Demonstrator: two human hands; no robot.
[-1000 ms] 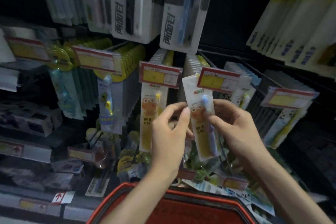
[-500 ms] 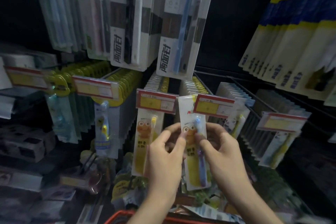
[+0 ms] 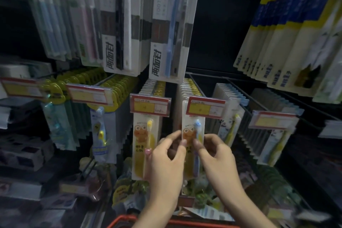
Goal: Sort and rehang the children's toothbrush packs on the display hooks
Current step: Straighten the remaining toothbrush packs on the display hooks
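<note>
Left grip: closed on the blue-brush pack, thumb and forefinger pinching its left edge at the level of the cartoon face. Right grip: also closed on this pack, thumb on the front of the card and forefinger curled at the right edge. The pack is held upright in front of the middle row of display hooks, its top edge tucked just behind the right-hand red and yellow price tag. Whether its hang hole sits on the hook cannot be told, as the tag hides it. A stack of matching packs runs back along that hook. Just to the left hangs the yellow-brush pack, same cartoon card, under a 2nd price tag; the back of the left grip overlaps its lower right corner. To the right hang panda packs, and to the left a row of packs with yellow headers. Above, 2 rows of long adult toothbrush packs hang over the children's rows. At upper right are blue and yellow packs. The rim of a red basket shows at the bottom edge, below both wrists. The picture is dim and soft; print is unreadable.
</note>
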